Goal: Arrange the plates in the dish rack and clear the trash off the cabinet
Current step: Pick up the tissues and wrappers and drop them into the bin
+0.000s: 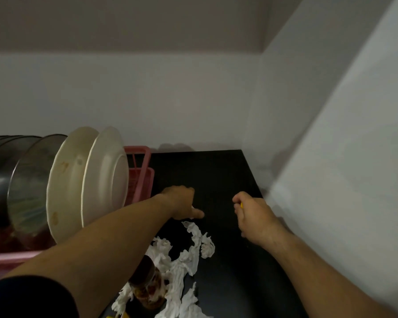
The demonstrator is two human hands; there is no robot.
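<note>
The left hand [182, 201] is reaching forward over the flat matte black cabinet top [216, 175]. Its knuckles are up, its fingers are curling under and its thumb is pointing right. A sliver of white is showing beneath it, but I cannot tell whether it is pinching anything. The right hand [253, 214] is hanging apart from it to the right, fingers curling tightly round a small yellow object [241, 204] peeking out by the thumb. The left forearm is stretching out of a dark sleeve [32, 297].

The cabinet top is running into a corner of plain pale walls [193, 99]. Torn scraps of soft white tissue paper [186, 260] are lying strewn on it on the near side of the left hand, some touching a jar with a dark brown lid [147, 285]. At the left, a pink plastic dish rack [139, 166] is holding two round cream plates [90, 180] on edge, beside shiny round steel plates [28, 180].
</note>
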